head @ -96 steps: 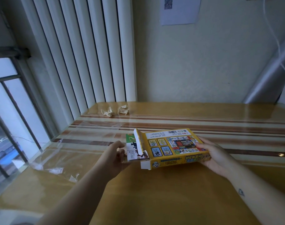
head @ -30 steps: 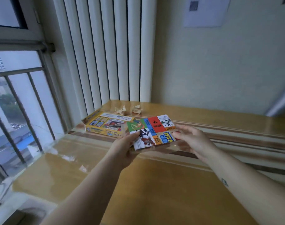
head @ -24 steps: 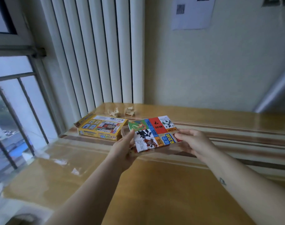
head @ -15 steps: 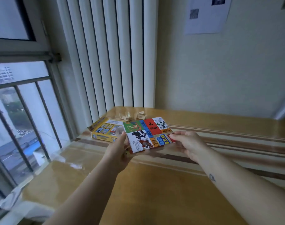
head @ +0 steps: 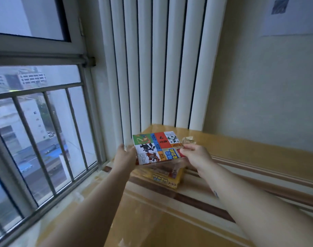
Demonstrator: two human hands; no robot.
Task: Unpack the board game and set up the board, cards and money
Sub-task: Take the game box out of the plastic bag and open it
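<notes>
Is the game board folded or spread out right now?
Folded: the board is a compact packet held by the left hand and right hand, above the box.

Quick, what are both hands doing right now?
Left hand: holding the left edge of the folded game board.
Right hand: pinching the board's right edge.

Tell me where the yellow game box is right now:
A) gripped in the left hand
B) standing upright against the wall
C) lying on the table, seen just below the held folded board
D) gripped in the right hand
C: the yellow game box lies flat on the table, while the left hand and the right hand both hold the folded board up in front of it.
</notes>
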